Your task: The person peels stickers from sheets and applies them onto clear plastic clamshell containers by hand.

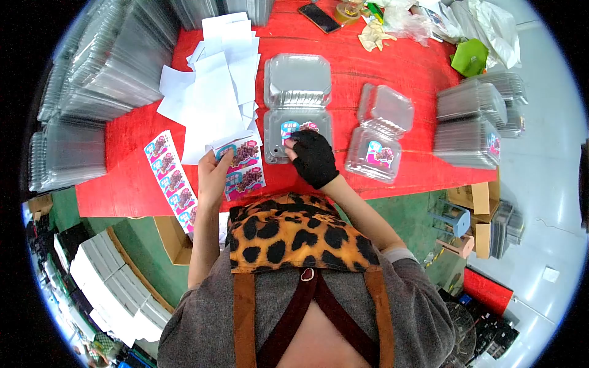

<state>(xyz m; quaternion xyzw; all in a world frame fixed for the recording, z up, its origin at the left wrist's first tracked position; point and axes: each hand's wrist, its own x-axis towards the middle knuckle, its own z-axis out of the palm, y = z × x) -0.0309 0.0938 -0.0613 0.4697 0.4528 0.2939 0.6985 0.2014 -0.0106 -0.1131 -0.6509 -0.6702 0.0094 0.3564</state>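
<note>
My bare left hand (213, 175) pinches the edge of a sheet of grape-picture stickers (244, 179) at the table's front. My right hand (313, 159), in a black fingerless glove, is over the near half of an unfolded clear plastic clamshell box (297, 76). Its fingers are bent and closed against a blue and pink sticker (289, 129) on that box, covering the lower part of it. To the right lies a second unfolded clamshell box (385, 109) with a similar sticker (380, 154) on its near half.
Loose white paper sheets (211, 101) lie left of the boxes, near another sticker strip (171, 173). Stacked clear boxes line the left (116, 61) and right (469, 144) of the red table (392, 64). A phone (319, 18) and plastic bags (408, 23) sit at the back.
</note>
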